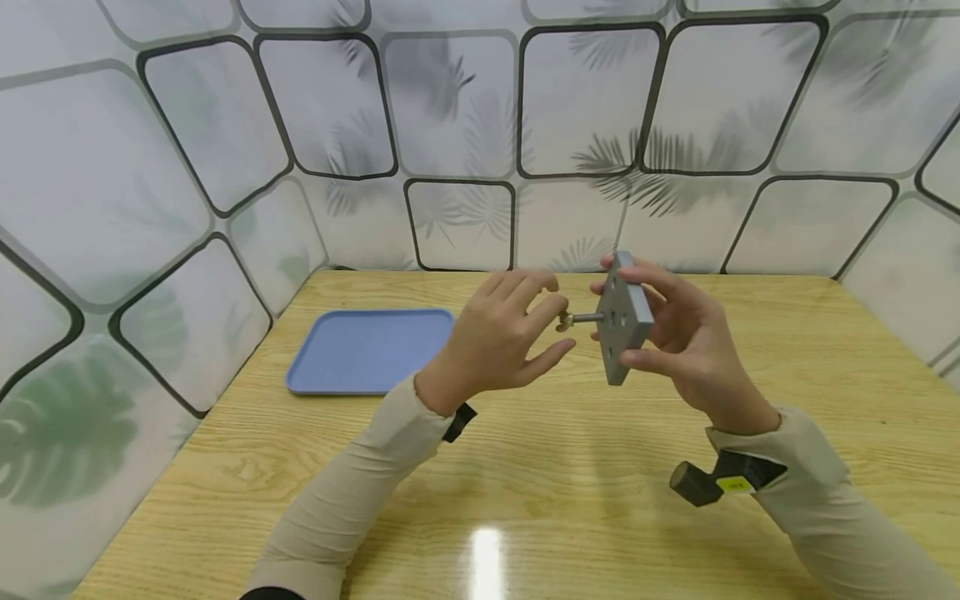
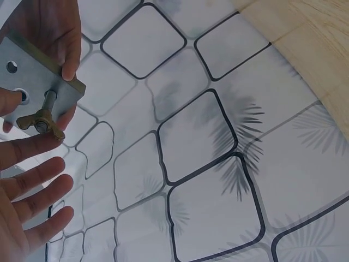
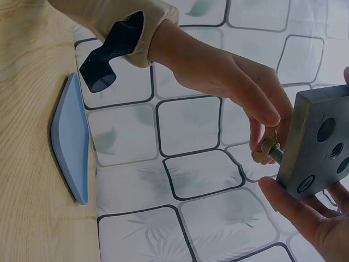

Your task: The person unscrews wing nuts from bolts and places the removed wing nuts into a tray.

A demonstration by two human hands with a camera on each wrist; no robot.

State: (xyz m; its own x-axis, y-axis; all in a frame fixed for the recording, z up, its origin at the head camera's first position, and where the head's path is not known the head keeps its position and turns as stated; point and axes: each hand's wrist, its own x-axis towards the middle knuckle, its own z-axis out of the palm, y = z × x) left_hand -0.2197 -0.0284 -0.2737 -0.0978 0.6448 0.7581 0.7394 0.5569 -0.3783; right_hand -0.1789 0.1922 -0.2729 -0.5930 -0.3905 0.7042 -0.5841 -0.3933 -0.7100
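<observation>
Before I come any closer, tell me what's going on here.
A person's right hand holds a thick grey metal plate with round holes above the pale wood-grain table. A metal threaded rod sticks out of it, with a brass-coloured wing nut at its end; the left hand touches that nut. The shallow blue rectangular tray lies to the left.

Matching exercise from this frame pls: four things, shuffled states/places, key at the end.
1. tray
2. metal block
3. wing nut
4. left hand

A. brass-coloured, on the bolt
B. touching the wing nut
C. blue, lying on the table
D. grey with holes, held by the right hand

Pairs: 1-C, 2-D, 3-A, 4-B
</observation>
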